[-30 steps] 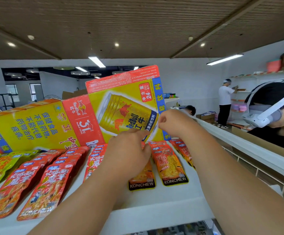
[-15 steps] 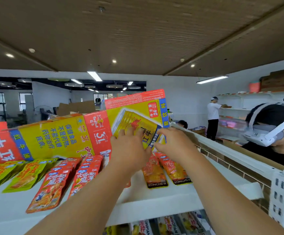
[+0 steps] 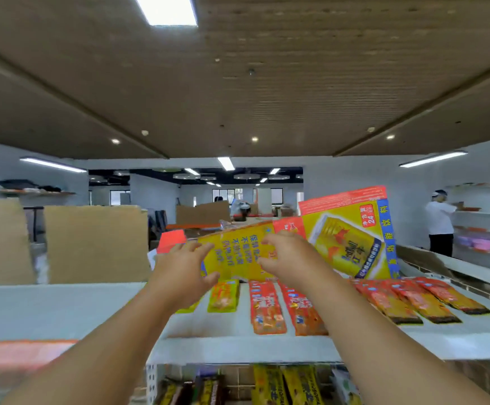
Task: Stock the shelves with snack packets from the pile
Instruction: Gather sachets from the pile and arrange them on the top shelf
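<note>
Snack packets lie in rows on the white top shelf [image 3: 214, 344]: yellow-green packets [image 3: 223, 298], red-orange packets [image 3: 267, 309] and orange packets with dark bases [image 3: 413, 302]. Behind them leans a flattened yellow and red drink carton [image 3: 350, 244]. My left hand [image 3: 184, 273] is at the carton's left end, fingers spread and thumb curled below. My right hand [image 3: 289, 258] is in front of the carton's middle panel, fingers and thumb apart. No packet shows in either hand. The rear ends of the yellow-green packets are hidden by my left hand.
More packets [image 3: 270, 384] stand on the shelf below. Brown cardboard sheets [image 3: 94, 244] stand behind the shelf at left. A person in a white shirt [image 3: 439, 223] works at wall shelves at far right. A low white partition [image 3: 471, 267] runs along the right.
The view has swung left and upward. Both hands have moved left along the carton, away from the orange packets at its right end to its left panel.
</note>
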The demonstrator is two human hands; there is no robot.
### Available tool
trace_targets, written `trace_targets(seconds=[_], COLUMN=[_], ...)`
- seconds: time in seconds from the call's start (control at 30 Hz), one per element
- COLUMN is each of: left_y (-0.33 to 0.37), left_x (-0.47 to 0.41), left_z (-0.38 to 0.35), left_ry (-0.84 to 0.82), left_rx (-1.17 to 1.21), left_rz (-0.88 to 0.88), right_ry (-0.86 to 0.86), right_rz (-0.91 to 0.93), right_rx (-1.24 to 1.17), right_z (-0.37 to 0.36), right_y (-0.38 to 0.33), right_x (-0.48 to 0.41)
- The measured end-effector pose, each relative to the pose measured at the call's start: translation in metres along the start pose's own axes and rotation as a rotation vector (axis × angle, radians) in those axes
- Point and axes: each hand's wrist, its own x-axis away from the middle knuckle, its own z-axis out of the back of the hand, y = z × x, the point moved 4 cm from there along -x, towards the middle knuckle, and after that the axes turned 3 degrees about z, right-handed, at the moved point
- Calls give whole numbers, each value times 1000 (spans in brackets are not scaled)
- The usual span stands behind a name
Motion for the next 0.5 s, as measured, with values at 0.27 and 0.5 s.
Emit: trace_targets(seconds=[0.27, 0.5], left_y=[-196, -339], left_x=[86, 177], left_z=[80, 140], left_ry=[14, 17], left_rx=[-125, -194], left_rz=[223, 474], right_ry=[-59, -197], right_rz=[197, 397], right_rx=[-107, -198], right_z=[-69, -132], right_y=[-192, -352], right_x=[-30, -61])
